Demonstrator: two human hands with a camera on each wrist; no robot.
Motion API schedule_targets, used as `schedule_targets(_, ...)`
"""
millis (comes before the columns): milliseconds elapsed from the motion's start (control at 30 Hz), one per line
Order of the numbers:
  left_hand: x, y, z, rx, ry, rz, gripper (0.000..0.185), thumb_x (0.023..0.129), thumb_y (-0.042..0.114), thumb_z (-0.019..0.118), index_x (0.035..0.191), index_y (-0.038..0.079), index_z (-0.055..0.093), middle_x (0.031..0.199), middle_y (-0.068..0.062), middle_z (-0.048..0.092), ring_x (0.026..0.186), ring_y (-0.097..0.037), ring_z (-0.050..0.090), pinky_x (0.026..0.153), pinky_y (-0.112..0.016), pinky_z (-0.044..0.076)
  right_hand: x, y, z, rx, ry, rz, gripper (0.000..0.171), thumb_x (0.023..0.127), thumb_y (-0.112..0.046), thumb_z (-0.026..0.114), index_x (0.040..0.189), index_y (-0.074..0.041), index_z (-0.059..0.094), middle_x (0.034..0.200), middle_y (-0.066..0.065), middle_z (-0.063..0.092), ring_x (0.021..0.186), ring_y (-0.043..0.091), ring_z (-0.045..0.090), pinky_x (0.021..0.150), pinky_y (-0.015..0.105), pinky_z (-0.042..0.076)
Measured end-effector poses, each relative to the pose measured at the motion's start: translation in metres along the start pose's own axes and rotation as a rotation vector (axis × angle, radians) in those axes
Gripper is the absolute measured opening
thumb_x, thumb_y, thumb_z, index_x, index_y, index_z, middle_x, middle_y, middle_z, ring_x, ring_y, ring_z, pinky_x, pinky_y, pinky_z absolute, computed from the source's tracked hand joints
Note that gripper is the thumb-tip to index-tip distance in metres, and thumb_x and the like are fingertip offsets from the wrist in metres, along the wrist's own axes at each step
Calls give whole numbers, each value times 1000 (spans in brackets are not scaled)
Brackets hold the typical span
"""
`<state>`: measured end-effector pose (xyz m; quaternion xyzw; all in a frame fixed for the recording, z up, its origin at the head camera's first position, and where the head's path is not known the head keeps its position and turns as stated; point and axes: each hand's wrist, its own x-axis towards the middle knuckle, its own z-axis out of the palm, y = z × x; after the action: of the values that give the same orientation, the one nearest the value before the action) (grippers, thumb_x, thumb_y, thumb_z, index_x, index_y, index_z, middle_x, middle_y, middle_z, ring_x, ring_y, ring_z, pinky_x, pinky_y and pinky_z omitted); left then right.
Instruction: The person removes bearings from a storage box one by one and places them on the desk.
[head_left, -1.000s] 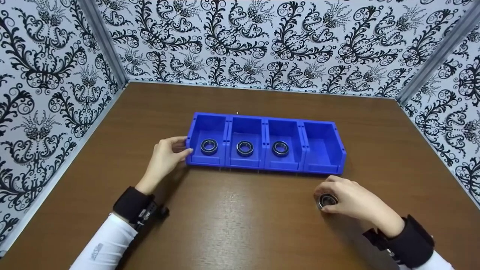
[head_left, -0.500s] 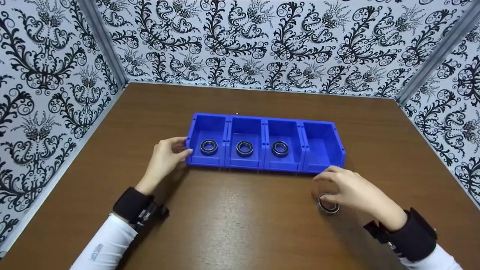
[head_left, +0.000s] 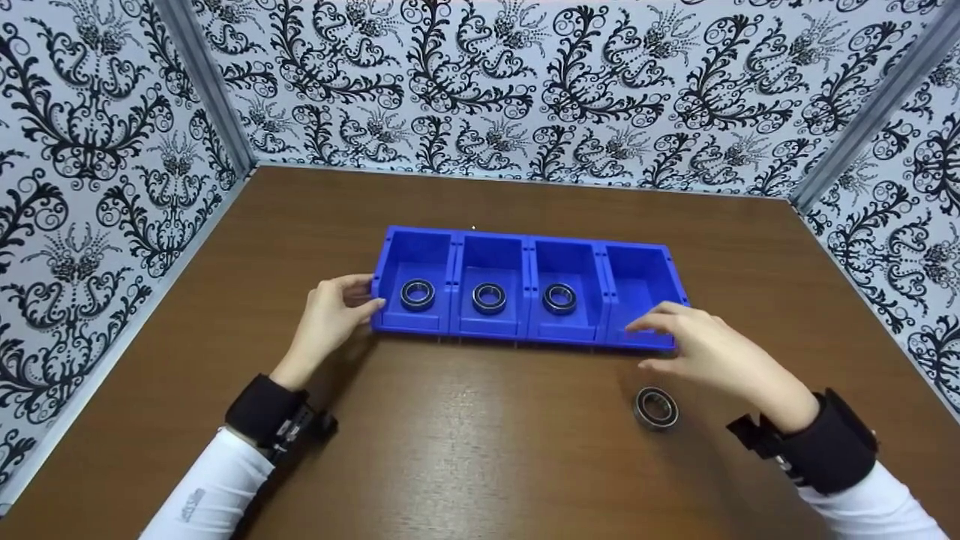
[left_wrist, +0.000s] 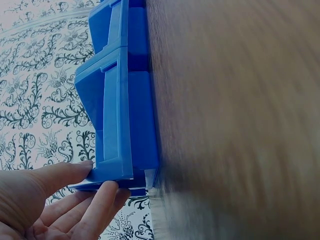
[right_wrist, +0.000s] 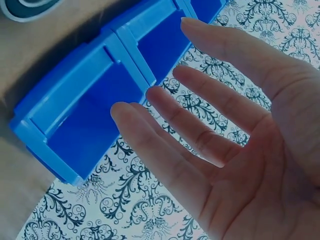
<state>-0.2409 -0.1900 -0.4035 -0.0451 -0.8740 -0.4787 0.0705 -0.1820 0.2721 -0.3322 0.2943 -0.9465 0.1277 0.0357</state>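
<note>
A row of joined blue storage bins [head_left: 489, 328] stands on the table. Three of the bins each have one ball bearing lying inside: a left bearing [head_left: 418, 295], a middle one [head_left: 489, 298] and one further right [head_left: 559, 298]. The rightmost bin [head_left: 643, 281] shows a bare floor where my hand does not cover it. My left hand [head_left: 330, 319] pinches the row's left end wall between thumb and fingers, as the left wrist view [left_wrist: 65, 200] also shows. With nothing in its spread fingers, my right hand [head_left: 709, 349] hovers by the rightmost bin's front. Another bearing [head_left: 656, 409] lies on the table below it.
The brown wooden table [head_left: 465, 450] is bordered by patterned walls [head_left: 525, 90] at the back and both sides. Grey metal posts [head_left: 206, 82] stand in the back corners. Both wrists wear black straps [head_left: 825, 442].
My right hand has let go of the bearing on the table and moved up and away toward the rightmost bin. The left hand keeps its hold on the bins.
</note>
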Motion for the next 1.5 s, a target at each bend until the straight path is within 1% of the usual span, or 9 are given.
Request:
schedule_targets(200,1,-2,0,-8,-2,-2,41,92,7,74,129,-8,65,118,-30,73,107,-40,74,75,-18,63,8,0,-5,22,-14,6,38,81,-17,85,117,-9,75,109,9,72,94,26,69,79,44,58)
schedule_targets(333,1,-3,0,-2,-6,-8,42,92,7,74,130,-8,65,119,-29,73,108,-40,74,77,-20,63,15,1,-8,17,-7,-14,38,81,-17,85,116,-7,75,106,9,72,89,23,67,74,39,57)
schedule_targets(500,1,-3,0,18,-7,-15,43,92,7,74,132,-7,64,120,-28,73,109,-38,74,79,-21,63,25,0,-13,23,6,-26,38,81,-16,84,117,-6,75,107,10,72,88,21,65,73,36,55)
schedule_targets(700,0,-4,0,42,-4,-12,44,92,8,74,132,-7,64,121,-27,73,109,-37,74,78,-22,63,35,-3,-17,32,7,-38,38,82,-15,84,118,-4,75,110,14,73,92,27,67,76,41,57)
schedule_targets(833,1,-5,0,41,-3,-5,44,92,7,74,132,-7,64,121,-28,73,109,-38,74,80,-24,64,42,-4,-19,36,1,-17,39,82,-15,84,119,-4,74,111,16,73,94,30,67,78,43,57)
schedule_targets(1100,1,-4,0,30,-11,-16,44,93,8,74,133,-6,64,122,-27,73,109,-38,74,77,-21,63,56,-7,-22,58,-16,10,42,83,-13,82,122,-2,73,116,19,71,101,35,66,85,49,56)
schedule_targets(1167,1,-4,0,27,-12,-16,44,93,8,74,133,-6,64,122,-27,72,109,-38,74,77,-21,63,59,-7,-22,54,-21,16,42,83,-13,82,123,-3,72,118,19,71,103,35,66,87,49,55)
schedule_targets(1333,1,-4,1,21,-14,-16,44,93,8,74,133,-7,63,122,-28,72,110,-38,74,77,-21,63,67,-7,-20,52,-22,13,43,84,-16,83,124,-2,72,119,18,71,101,31,64,85,47,54)
schedule_targets(1500,1,-3,0,25,-10,-14,44,92,8,74,132,-6,64,121,-27,73,109,-38,74,77,-20,63,75,-6,-18,60,-25,6,43,85,-14,82,124,0,71,118,18,72,99,30,65,85,47,56)
